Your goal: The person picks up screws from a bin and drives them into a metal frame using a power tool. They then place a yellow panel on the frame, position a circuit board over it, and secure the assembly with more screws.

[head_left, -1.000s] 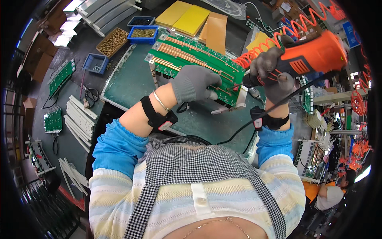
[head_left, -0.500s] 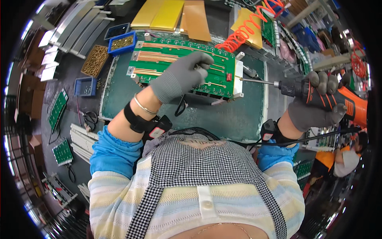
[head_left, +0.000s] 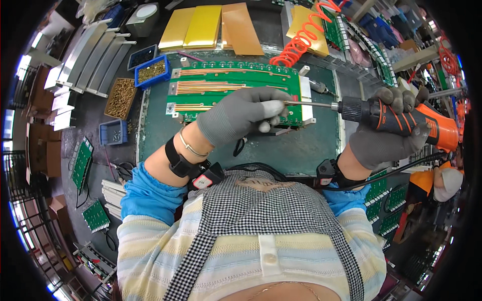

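Observation:
My right hand (head_left: pixel 386 143), in a grey glove, grips an orange and black power screwdriver (head_left: pixel 409 120). Its long bit (head_left: pixel 314 104) points left, over the right end of a green circuit board (head_left: pixel 211 86) with copper strips. My gloved left hand (head_left: pixel 243 113) is closed over the board's front right part, thumb and finger pinched at the tip of the bit. Whatever is between those fingertips is hidden. A small red part (head_left: pixel 295 98) on the board shows just beside the bit. The board rests on white corner posts (head_left: pixel 310 121).
To the left stand a blue bin of brass-coloured fasteners (head_left: pixel 163 80), a tray of brass pieces (head_left: pixel 106 103) and a small blue bin (head_left: pixel 102 134). Yellow sheets (head_left: pixel 203 25) lie behind the board. A coiled orange air hose (head_left: pixel 293 49) hangs behind it. A person (head_left: pixel 447 183) is at far right.
My right hand has brought the screwdriver leftward, so the bit reaches over the board. The left hand has moved right and slightly down to the bit's tip. The whole view has shifted a little.

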Action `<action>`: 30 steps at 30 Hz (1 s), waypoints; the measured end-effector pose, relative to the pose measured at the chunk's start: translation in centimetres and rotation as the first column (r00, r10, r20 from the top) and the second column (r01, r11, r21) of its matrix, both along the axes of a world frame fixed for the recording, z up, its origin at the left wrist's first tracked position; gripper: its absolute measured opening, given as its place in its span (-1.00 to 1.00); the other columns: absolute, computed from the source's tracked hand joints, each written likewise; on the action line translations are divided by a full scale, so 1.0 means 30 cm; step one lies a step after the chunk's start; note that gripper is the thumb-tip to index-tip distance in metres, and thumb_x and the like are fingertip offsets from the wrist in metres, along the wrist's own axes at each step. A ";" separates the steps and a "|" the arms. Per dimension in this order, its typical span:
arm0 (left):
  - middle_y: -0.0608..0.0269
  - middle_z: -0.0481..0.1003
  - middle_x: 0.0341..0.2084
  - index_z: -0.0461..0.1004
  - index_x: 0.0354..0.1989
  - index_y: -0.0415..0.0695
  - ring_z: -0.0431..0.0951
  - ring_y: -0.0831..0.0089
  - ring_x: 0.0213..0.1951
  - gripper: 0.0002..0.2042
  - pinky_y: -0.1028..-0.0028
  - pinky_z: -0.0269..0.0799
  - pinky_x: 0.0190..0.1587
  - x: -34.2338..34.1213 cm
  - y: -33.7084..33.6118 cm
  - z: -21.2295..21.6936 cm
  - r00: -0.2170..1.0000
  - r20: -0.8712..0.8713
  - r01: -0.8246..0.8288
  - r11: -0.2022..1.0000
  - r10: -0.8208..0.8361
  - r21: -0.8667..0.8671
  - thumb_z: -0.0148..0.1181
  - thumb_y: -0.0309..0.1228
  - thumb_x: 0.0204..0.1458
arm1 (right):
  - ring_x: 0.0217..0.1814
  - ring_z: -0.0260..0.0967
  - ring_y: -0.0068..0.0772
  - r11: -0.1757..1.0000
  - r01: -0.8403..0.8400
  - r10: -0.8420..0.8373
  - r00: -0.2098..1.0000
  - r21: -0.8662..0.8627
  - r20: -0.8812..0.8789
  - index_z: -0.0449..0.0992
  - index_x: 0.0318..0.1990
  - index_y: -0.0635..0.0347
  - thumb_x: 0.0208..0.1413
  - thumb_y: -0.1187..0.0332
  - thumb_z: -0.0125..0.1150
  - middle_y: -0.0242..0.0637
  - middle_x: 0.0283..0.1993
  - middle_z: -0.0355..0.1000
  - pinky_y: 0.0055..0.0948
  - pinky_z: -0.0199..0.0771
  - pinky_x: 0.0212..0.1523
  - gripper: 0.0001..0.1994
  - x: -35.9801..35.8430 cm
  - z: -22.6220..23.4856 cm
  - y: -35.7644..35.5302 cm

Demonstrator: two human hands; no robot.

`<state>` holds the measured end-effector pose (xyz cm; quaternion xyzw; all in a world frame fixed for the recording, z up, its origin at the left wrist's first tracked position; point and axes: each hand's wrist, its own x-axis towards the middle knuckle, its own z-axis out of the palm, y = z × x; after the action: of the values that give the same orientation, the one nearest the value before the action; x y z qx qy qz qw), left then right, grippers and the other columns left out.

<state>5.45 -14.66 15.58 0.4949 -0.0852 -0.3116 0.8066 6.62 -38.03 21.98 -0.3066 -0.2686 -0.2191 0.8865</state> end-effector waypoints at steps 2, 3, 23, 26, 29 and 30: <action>0.36 0.36 -0.42 0.36 -0.05 -0.27 0.32 0.66 -0.39 -0.71 0.68 0.29 -0.38 -0.016 0.025 0.021 0.998 0.069 -0.021 0.992 0.013 0.124 0.00 -0.35 0.12 | -0.39 0.24 -0.46 1.000 -0.020 0.020 1.000 -0.021 -0.012 0.18 0.08 0.19 -0.06 0.18 0.18 -0.34 -0.34 0.24 -0.33 0.38 -0.19 -0.45 -0.005 -0.004 0.021; 0.37 0.37 -0.46 0.38 -0.06 -0.26 0.31 0.67 -0.41 -0.69 0.66 0.27 -0.38 -0.025 0.037 0.027 0.991 0.134 -0.039 0.969 0.006 0.245 0.03 -0.31 0.11 | -0.39 0.24 -0.46 0.999 -0.042 0.042 0.999 -0.014 -0.014 0.18 0.08 0.19 -0.06 0.18 0.18 -0.34 -0.34 0.24 -0.33 0.38 -0.19 -0.45 -0.007 -0.007 0.025; 0.05 0.40 -0.13 0.19 0.09 -0.40 0.43 0.48 -0.10 -0.59 0.57 0.40 -0.17 -0.386 0.663 -0.486 0.551 -0.411 -0.832 0.513 0.726 -0.209 -0.03 -0.59 0.02 | -0.28 0.11 -0.39 0.978 -0.175 0.153 0.973 -0.115 -0.175 0.15 -0.09 0.20 -0.19 0.24 0.23 -0.36 -0.36 0.07 -0.27 0.21 -0.01 -0.48 -0.019 -0.013 0.204; 0.04 0.37 -0.12 0.16 0.08 -0.42 0.44 0.40 -0.08 -0.67 0.61 0.43 -0.07 -0.404 0.653 -0.399 0.475 -0.480 -0.869 0.480 0.737 -0.122 -0.14 -0.58 0.13 | -0.17 0.19 -0.29 0.933 -0.301 0.259 0.942 -0.198 -0.214 0.15 -0.12 0.17 -0.17 0.24 0.26 -0.35 -0.33 0.11 -0.15 0.20 0.10 -0.51 -0.047 0.009 0.356; 0.15 0.38 -0.23 0.22 0.01 -0.35 0.46 0.53 -0.25 -0.69 0.73 0.45 -0.29 -0.403 0.669 -0.313 0.562 -0.461 -0.806 0.580 0.686 -0.119 -0.06 -0.41 0.17 | -0.16 0.23 -0.29 0.890 -0.426 0.394 0.899 -0.162 -0.193 0.12 0.04 0.24 -0.12 0.16 0.24 -0.35 -0.33 0.14 -0.12 0.23 0.09 -0.39 -0.042 -0.002 0.485; 0.23 0.37 -0.30 0.25 -0.06 -0.31 0.40 0.61 -0.36 -0.71 0.77 0.38 -0.42 -0.397 0.678 -0.306 0.679 -0.426 -0.719 0.658 0.598 -0.222 -0.02 -0.35 0.15 | -0.17 0.24 -0.32 0.910 -0.372 0.345 0.925 -0.181 -0.161 0.10 0.09 0.24 -0.09 0.15 0.21 -0.35 -0.32 0.17 -0.12 0.23 0.09 -0.37 -0.052 -0.011 0.529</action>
<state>-6.45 5.68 6.40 0.2723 0.1756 -0.0462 0.9449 5.06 -22.16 21.65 -0.3562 -0.2856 -0.0033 0.8897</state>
